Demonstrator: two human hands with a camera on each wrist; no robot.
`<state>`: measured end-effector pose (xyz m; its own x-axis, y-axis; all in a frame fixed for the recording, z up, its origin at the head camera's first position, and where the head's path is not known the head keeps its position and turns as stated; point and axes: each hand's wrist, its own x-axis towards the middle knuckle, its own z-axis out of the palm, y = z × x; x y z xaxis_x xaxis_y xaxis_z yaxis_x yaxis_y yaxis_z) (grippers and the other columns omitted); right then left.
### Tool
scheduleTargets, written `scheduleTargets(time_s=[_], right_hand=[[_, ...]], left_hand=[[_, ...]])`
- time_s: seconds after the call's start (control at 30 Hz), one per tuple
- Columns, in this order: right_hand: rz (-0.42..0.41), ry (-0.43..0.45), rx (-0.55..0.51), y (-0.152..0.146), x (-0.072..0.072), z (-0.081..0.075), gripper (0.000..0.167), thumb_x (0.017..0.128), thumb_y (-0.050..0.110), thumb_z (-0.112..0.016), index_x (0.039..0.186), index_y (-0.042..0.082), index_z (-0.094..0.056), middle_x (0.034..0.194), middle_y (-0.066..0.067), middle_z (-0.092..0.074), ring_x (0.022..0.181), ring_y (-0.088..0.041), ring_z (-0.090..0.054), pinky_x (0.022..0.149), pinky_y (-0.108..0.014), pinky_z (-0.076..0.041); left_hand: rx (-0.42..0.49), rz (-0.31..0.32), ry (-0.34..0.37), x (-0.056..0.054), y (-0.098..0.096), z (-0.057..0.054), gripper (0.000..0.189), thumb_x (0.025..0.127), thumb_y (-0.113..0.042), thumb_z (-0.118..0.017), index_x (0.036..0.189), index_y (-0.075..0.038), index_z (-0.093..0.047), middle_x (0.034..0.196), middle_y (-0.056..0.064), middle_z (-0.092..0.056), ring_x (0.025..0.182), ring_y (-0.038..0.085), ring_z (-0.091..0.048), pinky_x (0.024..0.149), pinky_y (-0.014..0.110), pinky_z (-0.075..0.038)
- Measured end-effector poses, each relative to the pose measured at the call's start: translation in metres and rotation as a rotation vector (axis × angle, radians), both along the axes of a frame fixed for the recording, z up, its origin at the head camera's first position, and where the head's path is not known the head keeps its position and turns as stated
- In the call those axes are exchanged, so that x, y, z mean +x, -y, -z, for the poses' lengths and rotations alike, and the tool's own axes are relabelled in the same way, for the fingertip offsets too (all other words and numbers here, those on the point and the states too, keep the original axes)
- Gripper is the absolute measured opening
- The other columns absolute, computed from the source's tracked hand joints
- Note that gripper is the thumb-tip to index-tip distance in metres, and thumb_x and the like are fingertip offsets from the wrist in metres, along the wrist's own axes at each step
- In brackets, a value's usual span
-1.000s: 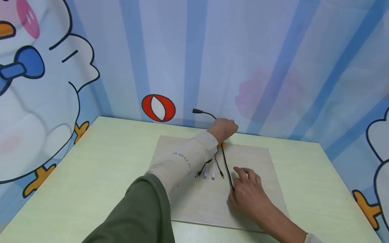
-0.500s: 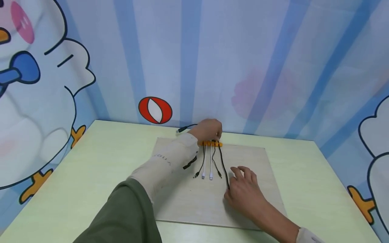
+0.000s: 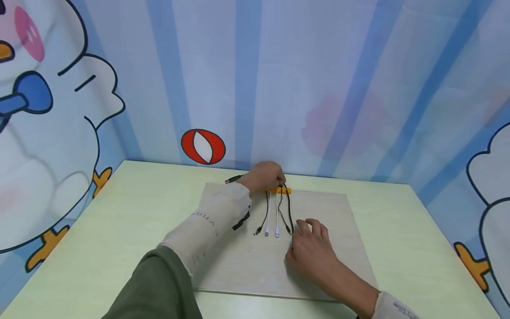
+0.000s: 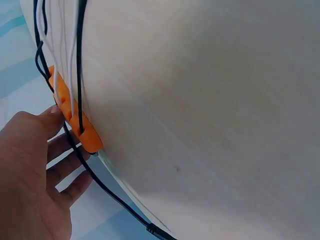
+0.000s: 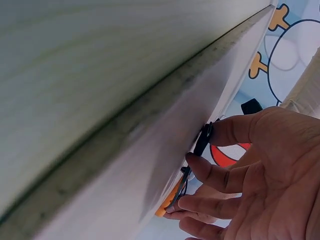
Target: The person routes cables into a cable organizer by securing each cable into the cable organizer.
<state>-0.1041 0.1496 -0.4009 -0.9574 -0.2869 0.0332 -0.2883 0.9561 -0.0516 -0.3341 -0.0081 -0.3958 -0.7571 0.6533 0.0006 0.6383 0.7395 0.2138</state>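
Note:
My left hand (image 3: 264, 176) holds a black cable at the far edge of the board, beside an orange cable holder (image 4: 90, 140). In the left wrist view its thumb touches the holder, and the black cable (image 4: 107, 189) runs past its fingers. Near the front, my right hand (image 3: 312, 252) pinches the connector (image 5: 202, 141) of a black cable between thumb and index finger. That cable runs up to the holder's right end. Two white cables (image 3: 276, 221) and thinner black cables (image 3: 260, 228) hang from the holder onto the board. A dark plug (image 3: 233, 179) pokes out left of my left hand.
The pale board (image 3: 247, 274) lies on a light green table (image 3: 131, 230). Behind stands a blue striped backdrop (image 3: 287, 79) with cartoon figures. A black strap (image 3: 241, 220) shows at my left sleeve.
My left hand has moved left and nearer the holder, and the loose plug behind it has come down towards the table. My right hand has shifted slightly left with its cable.

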Motion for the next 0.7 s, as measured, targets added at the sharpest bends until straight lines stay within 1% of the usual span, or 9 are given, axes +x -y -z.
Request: scheduleTargets(time_s=[0.03,0.13,0.17,0.27,0.3,0.47,0.57,0.63,0.7], right_hand=[[0.003,0.003,0.002,0.0009,-0.0004,0.0000,0.025,0.098,0.017,-0.076,0.104,-0.008,-0.076,0.152,-0.027,-0.065,0.147,-0.050,-0.048,0.120,-0.068,-0.043],[0.006,0.005,0.003,0.0031,-0.0008,-0.0001,0.024,0.099,0.018,-0.077,0.104,-0.006,-0.076,0.154,-0.027,-0.065,0.147,-0.050,-0.048,0.120,-0.068,-0.042],[0.005,0.006,0.004,0.0038,-0.0008,-0.0002,0.024,0.100,0.018,-0.077,0.105,-0.006,-0.076,0.154,-0.027,-0.065,0.147,-0.050,-0.048,0.120,-0.068,-0.043],[0.005,0.012,0.006,0.0047,-0.0001,0.0004,0.025,0.100,0.019,-0.077,0.107,-0.005,-0.077,0.155,-0.027,-0.064,0.147,-0.050,-0.048,0.120,-0.068,-0.043],[0.005,0.014,0.004,0.0050,0.0001,0.0004,0.025,0.100,0.019,-0.077,0.108,-0.005,-0.077,0.155,-0.027,-0.064,0.147,-0.050,-0.048,0.120,-0.068,-0.043],[0.010,0.034,0.002,0.0068,-0.0001,0.0002,0.029,0.102,0.023,-0.077,0.113,-0.004,-0.077,0.157,-0.027,-0.063,0.148,-0.050,-0.048,0.121,-0.070,-0.042],[0.010,0.041,-0.005,0.0070,-0.0001,-0.0004,0.031,0.104,0.024,-0.076,0.116,-0.004,-0.076,0.158,-0.027,-0.062,0.148,-0.050,-0.048,0.121,-0.070,-0.042],[0.007,0.041,-0.013,0.0065,0.0006,-0.0011,0.031,0.105,0.024,-0.075,0.118,-0.004,-0.076,0.157,-0.028,-0.062,0.148,-0.051,-0.049,0.121,-0.070,-0.042],[0.000,0.036,-0.023,0.0062,0.0009,-0.0012,0.031,0.106,0.024,-0.074,0.118,-0.004,-0.076,0.157,-0.028,-0.062,0.148,-0.051,-0.049,0.121,-0.071,-0.041]], left_hand=[[-0.006,0.011,-0.011,0.0000,0.0007,0.0013,0.031,0.116,-0.010,-0.060,0.098,-0.014,-0.085,0.105,0.007,-0.079,0.084,0.015,-0.050,0.084,0.031,-0.043],[-0.029,0.036,-0.050,0.0010,0.0026,0.0037,0.032,0.115,-0.008,-0.058,0.095,-0.017,-0.080,0.098,0.003,-0.073,0.082,0.014,-0.048,0.082,0.029,-0.041],[-0.041,0.046,-0.056,0.0016,0.0032,0.0040,0.031,0.115,-0.008,-0.057,0.094,-0.016,-0.078,0.095,0.004,-0.070,0.082,0.016,-0.047,0.081,0.030,-0.039],[-0.072,0.060,-0.077,0.0031,0.0039,0.0046,0.028,0.116,-0.009,-0.056,0.098,-0.016,-0.077,0.093,0.002,-0.066,0.083,0.017,-0.047,0.081,0.031,-0.038],[-0.085,0.063,-0.087,0.0035,0.0041,0.0049,0.028,0.116,-0.010,-0.056,0.101,-0.017,-0.078,0.094,0.001,-0.066,0.083,0.016,-0.048,0.082,0.031,-0.039],[-0.119,0.072,-0.105,0.0044,0.0047,0.0064,0.028,0.118,-0.013,-0.055,0.112,-0.016,-0.082,0.098,0.004,-0.068,0.086,0.017,-0.049,0.082,0.031,-0.039],[-0.121,0.064,-0.101,0.0053,0.0051,0.0064,0.030,0.118,-0.014,-0.054,0.121,-0.018,-0.084,0.104,0.006,-0.074,0.087,0.017,-0.051,0.083,0.032,-0.042],[-0.122,0.057,-0.098,0.0062,0.0053,0.0062,0.032,0.118,-0.014,-0.054,0.129,-0.018,-0.084,0.111,0.007,-0.076,0.091,0.017,-0.055,0.086,0.032,-0.045],[-0.127,0.052,-0.095,0.0074,0.0057,0.0059,0.033,0.118,-0.014,-0.054,0.133,-0.018,-0.082,0.115,0.008,-0.078,0.093,0.018,-0.057,0.089,0.034,-0.047]])
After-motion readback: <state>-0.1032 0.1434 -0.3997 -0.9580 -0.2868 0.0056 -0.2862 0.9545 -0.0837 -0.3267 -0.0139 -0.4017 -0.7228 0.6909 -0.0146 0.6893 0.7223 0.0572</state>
